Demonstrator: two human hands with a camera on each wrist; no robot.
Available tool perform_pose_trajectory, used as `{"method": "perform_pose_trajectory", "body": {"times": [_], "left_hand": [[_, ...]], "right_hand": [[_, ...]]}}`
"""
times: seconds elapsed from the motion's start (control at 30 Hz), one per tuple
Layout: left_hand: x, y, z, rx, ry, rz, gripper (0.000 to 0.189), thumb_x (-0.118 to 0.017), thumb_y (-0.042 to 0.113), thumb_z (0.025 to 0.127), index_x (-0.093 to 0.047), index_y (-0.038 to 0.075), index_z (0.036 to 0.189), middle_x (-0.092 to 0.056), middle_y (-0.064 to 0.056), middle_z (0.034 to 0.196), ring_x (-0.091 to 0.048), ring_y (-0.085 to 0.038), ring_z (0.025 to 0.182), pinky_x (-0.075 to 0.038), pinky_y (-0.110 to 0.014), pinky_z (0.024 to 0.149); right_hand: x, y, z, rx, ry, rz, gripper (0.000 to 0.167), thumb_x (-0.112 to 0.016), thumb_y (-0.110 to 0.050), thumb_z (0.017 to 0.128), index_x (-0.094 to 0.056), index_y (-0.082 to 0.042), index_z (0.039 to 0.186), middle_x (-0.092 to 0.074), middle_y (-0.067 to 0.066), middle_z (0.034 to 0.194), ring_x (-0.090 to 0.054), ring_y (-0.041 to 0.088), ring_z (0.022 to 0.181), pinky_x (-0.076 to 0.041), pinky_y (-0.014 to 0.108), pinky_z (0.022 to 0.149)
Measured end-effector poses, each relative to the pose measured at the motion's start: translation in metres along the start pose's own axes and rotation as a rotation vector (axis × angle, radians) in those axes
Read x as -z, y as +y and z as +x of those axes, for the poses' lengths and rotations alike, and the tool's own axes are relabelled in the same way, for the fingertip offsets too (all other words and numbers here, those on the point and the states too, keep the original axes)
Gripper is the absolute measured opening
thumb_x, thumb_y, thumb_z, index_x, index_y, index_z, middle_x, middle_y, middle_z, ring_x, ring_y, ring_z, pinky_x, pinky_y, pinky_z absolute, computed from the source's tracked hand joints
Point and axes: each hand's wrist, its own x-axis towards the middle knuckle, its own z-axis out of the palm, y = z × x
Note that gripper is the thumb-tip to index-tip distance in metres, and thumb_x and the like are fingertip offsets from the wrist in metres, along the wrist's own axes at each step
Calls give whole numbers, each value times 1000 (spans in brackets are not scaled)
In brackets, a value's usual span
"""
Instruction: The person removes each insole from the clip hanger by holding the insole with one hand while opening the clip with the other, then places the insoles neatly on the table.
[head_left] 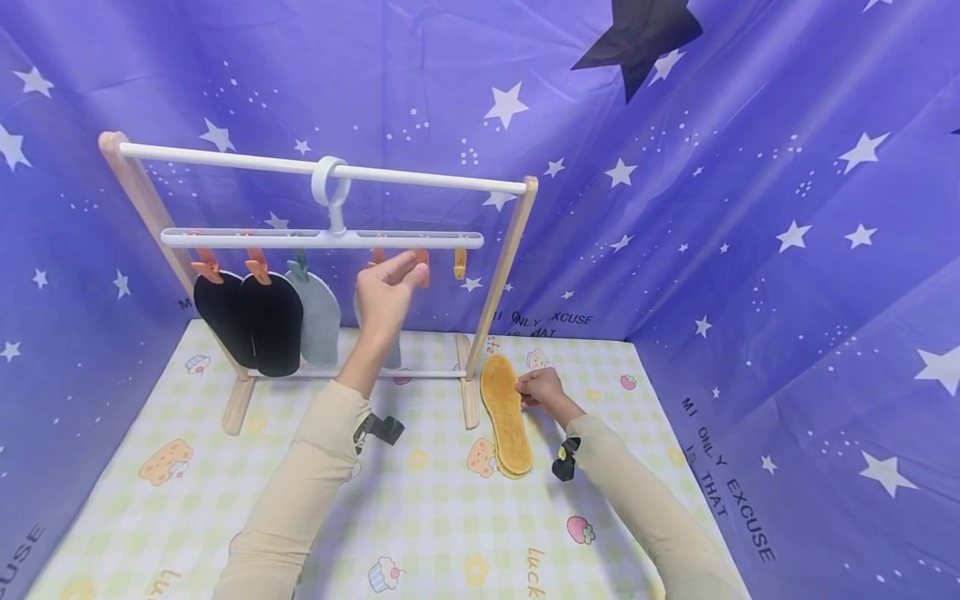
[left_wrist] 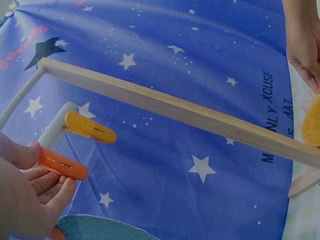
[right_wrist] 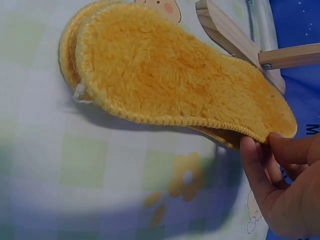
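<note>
My left hand [head_left: 384, 298] is raised to the white hanger [head_left: 262, 240], where it pinches an orange clothespin [left_wrist: 65, 164] between thumb and fingers. Beside that hangs a yellow clothespin [left_wrist: 92, 128] holding nothing. On the table to the right lie two fuzzy yellow insoles [head_left: 507, 417], one on top of the other. My right hand [right_wrist: 292, 182] pinches the edge of the upper insole near one end, and a gap shows between the two there. Black insoles [head_left: 272, 327] and a grey insole [head_left: 321, 321] hang from clothespins farther left; another grey-blue one is partly hidden behind my left hand.
The hanger hooks over the white bar [head_left: 225, 157] of a wooden-legged rack [head_left: 501, 279]. The rack's right foot [head_left: 470, 400] stands close to the yellow insoles. A checked cloth [head_left: 435, 517] covers the table, and a purple star-printed curtain [head_left: 720, 317] surrounds it.
</note>
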Motion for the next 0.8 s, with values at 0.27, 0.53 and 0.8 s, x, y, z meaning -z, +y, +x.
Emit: {"method": "perform_pose_trajectory", "body": {"times": [0.27, 0.53, 0.8], "left_hand": [[0, 2, -1, -8, -7, -12, 32, -80, 12, 88, -75, 4, 118, -75, -17, 114, -74, -27, 109, -58, -33, 98], [0, 1, 0, 7, -9, 4, 32, -80, 13, 88, -75, 5, 119, -74, -17, 116, -73, -28, 110, -58, -33, 99], [0, 1, 0, 11, -11, 12, 32, -80, 14, 89, -75, 6, 119, -74, -16, 116, -73, -27, 111, -57, -34, 101]], "right_hand": [[-5, 3, 5, 24, 53, -55, 14, -69, 9, 88, -71, 15, 100, -68, 6, 64, -62, 11, 48, -63, 32, 57], [-5, 4, 8, 42, 77, -143, 11, -71, 7, 84, -73, 13, 93, -74, 16, 70, -69, 20, 52, -64, 35, 57], [-7, 1, 6, 42, 89, -164, 9, -70, 9, 83, -73, 14, 90, -75, 23, 76, -73, 26, 56, -64, 39, 59]]}}
